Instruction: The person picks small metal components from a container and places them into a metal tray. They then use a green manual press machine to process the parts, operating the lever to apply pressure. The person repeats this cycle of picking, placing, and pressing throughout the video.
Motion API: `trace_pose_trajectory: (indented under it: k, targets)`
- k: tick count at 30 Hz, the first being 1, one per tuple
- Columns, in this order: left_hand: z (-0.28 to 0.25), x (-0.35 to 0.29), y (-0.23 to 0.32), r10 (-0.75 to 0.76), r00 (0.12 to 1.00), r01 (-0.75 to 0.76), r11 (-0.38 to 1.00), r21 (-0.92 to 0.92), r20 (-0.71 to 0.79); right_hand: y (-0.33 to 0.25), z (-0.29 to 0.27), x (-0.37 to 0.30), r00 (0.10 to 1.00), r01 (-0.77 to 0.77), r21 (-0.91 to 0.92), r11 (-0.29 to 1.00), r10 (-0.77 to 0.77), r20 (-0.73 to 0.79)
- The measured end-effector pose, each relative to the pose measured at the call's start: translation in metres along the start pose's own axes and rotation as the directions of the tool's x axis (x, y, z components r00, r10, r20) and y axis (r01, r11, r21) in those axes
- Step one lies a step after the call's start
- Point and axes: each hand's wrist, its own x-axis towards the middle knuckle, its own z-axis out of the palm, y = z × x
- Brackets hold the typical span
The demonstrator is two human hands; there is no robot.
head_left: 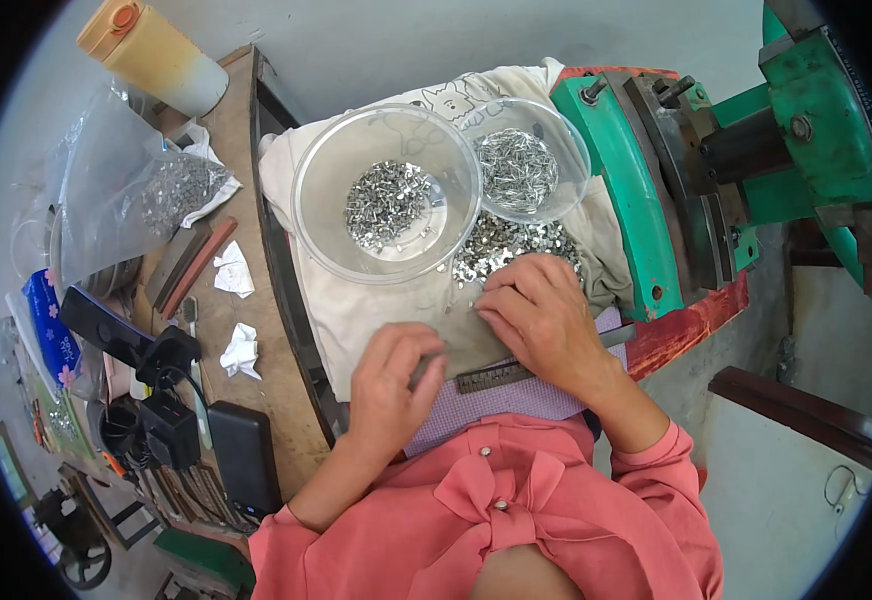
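Note:
My left hand [391,382] hovers over the front of the beige cloth [331,325], its fingers curled in and the thumb close to the index finger; what lies inside, if anything, is hidden. At the near edge of a loose pile of small shiny metal pieces [516,245], my right hand [546,318] is bent down with fingertips pressed together. Whatever its fingertips hold is too small to make out. Beyond the left hand stands a large clear plastic tub [306,215] with short metal pieces [386,203] inside. Beside it, a smaller clear tub [578,150] holds thin metal pins [518,168].
A green machine press [611,190] stands right of the cloth. In front of my body lies a dark ruler-like strip [491,378]. On the wooden table [286,440] at left are a black power bank [244,455], crumpled tissues [240,352], a plastic bag [106,190] and a yellow bottle [161,62].

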Motion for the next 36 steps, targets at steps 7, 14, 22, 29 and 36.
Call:
trace_pose_trajectory:
  k: [7, 14, 22, 29, 36]
  targets:
    - [-0.002, 0.021, -0.007, -0.031, 0.999, 0.032, 0.994, 0.101, -0.009, -0.002, 0.012, 0.015, 0.998, 0.057, 0.035, 0.998, -0.057, 0.011]
    - [0.008, 0.031, -0.004, 0.031, 0.999, -0.026, 0.964, 0.264, -0.014, -0.006, -0.001, 0.004, 1.000, 0.028, 0.048, 0.998, -0.028, -0.004]
    - [0.009, 0.029, -0.002, 0.013, 1.000, -0.008, 0.964, 0.265, -0.018, -0.001, -0.006, -0.007, 0.996, -0.014, 0.048, 0.999, 0.009, 0.093]
    - [0.005, 0.021, -0.002, -0.038, 0.999, 0.040, 0.973, 0.228, -0.013, 0.001, -0.006, -0.008, 0.996, 0.003, 0.047, 0.999, -0.008, 0.093]
    - [0.005, 0.021, 0.002, -0.060, 0.998, 0.058, 0.968, 0.243, -0.001, 0.003, -0.010, -0.024, 0.997, -0.080, 0.065, 0.995, 0.080, -0.007]
